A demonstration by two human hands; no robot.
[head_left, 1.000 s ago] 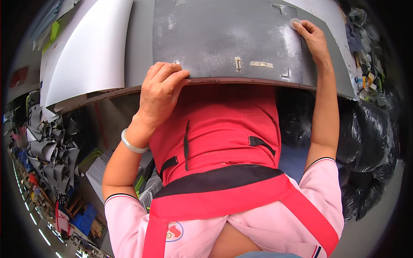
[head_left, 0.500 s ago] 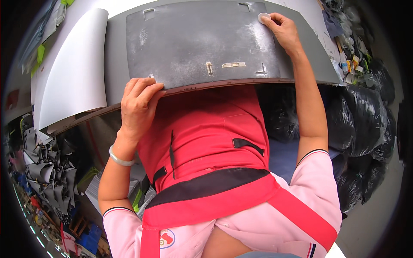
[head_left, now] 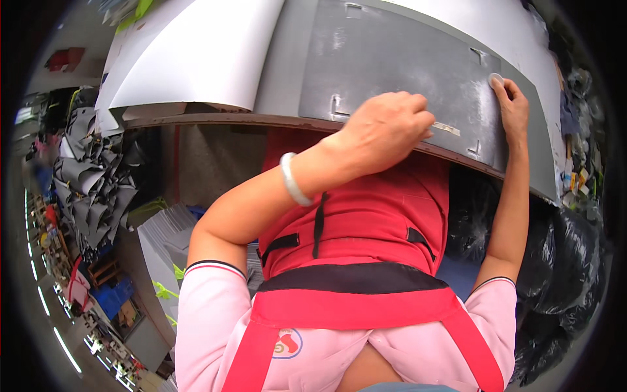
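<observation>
A dark grey rectangular template board [head_left: 385, 59] lies on a larger grey sheet [head_left: 277, 81], with L-shaped slots near its corners and white powdery smears. My right hand [head_left: 514, 110] pinches a round white chalk [head_left: 496, 79] between thumb and fingers, at the board's right edge. My left hand [head_left: 388, 129] is over the board's front edge, right of its middle, fingers curled closed. Whatever it may hold is hidden. Just right of its fingers, a pale tape strip [head_left: 447, 129] sticks to the board. A pale bangle [head_left: 292, 178] circles my left wrist.
A white sheet [head_left: 196, 52] curls over the table at left. The table's brown front edge [head_left: 209, 119] runs before my red apron [head_left: 366, 222]. Shiny black bags [head_left: 555, 255] crowd the floor at right. Grey scraps [head_left: 91, 176] hang in a heap at left.
My left hand has left the board's near left corner and moved right, across its front edge. My right hand keeps the chalk at the right edge. The view has swung left.
</observation>
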